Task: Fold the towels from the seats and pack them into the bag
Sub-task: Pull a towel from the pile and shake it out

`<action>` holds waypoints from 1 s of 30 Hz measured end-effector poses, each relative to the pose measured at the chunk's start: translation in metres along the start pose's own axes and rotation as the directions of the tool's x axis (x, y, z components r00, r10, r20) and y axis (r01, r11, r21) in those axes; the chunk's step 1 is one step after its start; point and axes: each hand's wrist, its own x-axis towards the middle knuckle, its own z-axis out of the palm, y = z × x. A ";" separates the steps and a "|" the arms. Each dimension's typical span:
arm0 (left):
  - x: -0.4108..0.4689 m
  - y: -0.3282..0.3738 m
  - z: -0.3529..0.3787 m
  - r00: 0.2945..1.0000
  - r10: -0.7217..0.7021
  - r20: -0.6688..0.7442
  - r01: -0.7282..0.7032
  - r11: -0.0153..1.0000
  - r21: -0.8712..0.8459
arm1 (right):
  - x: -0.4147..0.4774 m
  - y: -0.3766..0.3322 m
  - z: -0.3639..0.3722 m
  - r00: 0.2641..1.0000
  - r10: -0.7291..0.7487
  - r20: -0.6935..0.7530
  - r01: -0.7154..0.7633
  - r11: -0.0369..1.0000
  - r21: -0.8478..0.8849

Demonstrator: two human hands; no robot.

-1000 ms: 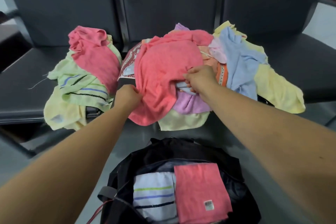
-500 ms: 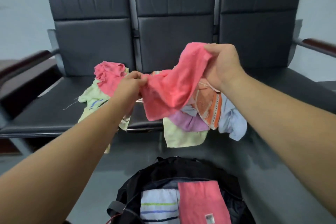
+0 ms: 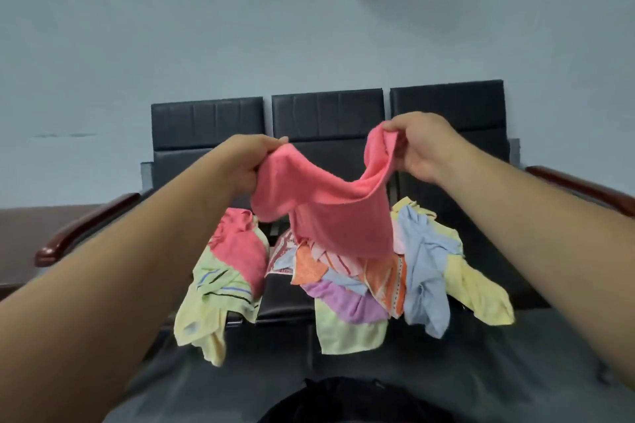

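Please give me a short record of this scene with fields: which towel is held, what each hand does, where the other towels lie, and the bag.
held towel: pink towel, in the air, sagging between both hands, unfolded
left hand: grips its left corner
right hand: grips its right corner
middle seat: heap of mixed towels
left seat: smaller heap, pink on striped green
bag: black bag, only its top shows; inside hidden

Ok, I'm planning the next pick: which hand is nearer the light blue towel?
Right. The right hand grips the pink towel just above the light blue towel; the left hand is farther off, up and to its left.
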 end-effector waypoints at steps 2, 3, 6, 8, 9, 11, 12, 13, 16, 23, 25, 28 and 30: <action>-0.009 0.031 0.002 0.993 0.085 0.077 -0.082 0.996 -0.038 | -0.005 -0.030 0.000 0.998 -0.059 0.020 0.059 0.998 -0.010; -0.015 0.049 0.005 0.983 0.161 0.093 -0.154 0.985 -0.075 | -0.006 -0.047 0.000 0.993 -0.114 0.023 0.113 0.994 0.009; -0.035 0.100 0.006 0.955 0.285 0.087 -0.244 0.915 -0.322 | -0.009 -0.098 -0.003 0.950 -0.311 0.010 0.310 0.948 0.075; -0.049 0.123 0.002 0.935 0.346 0.074 -0.288 0.866 -0.408 | -0.014 -0.123 -0.008 0.930 -0.367 0.031 0.350 0.907 0.235; -0.049 0.129 -0.001 0.922 0.383 0.048 -0.338 0.861 -0.381 | -0.017 -0.132 -0.011 0.933 -0.357 0.038 0.322 0.880 0.349; -0.046 0.129 -0.007 0.874 0.486 -0.020 -0.486 0.872 -0.059 | -0.015 -0.139 -0.019 0.950 -0.306 0.057 0.233 0.820 0.522; -0.043 0.124 -0.009 0.833 0.553 -0.015 -0.544 0.824 0.160 | -0.014 -0.138 -0.023 0.952 -0.295 0.078 0.206 0.810 0.549; -0.040 0.118 -0.012 0.829 0.559 0.016 -0.543 0.796 0.268 | -0.014 -0.134 -0.026 0.947 -0.303 0.108 0.207 0.831 0.516; -0.038 0.094 -0.023 0.881 0.459 0.113 -0.468 0.813 0.347 | -0.005 -0.106 -0.039 0.926 -0.372 0.058 0.377 0.921 -0.104; -0.024 0.042 -0.049 0.895 0.443 -0.047 -0.230 0.550 0.803 | -0.008 -0.072 -0.062 0.973 -0.229 -0.013 0.192 0.845 -0.498; -0.022 0.034 -0.048 0.964 0.256 -0.073 -0.189 0.851 0.490 | -0.006 -0.062 -0.067 0.993 -0.101 -0.068 0.061 0.898 -0.435; -0.022 0.025 -0.037 0.997 -0.073 0.035 0.073 0.997 -0.013 | -0.004 -0.046 -0.070 0.990 0.142 0.021 -0.143 0.985 0.099; -0.014 0.017 -0.029 0.989 -0.146 0.015 0.147 0.987 -0.071 | -0.002 -0.034 -0.071 0.976 0.194 0.100 -0.215 0.934 0.286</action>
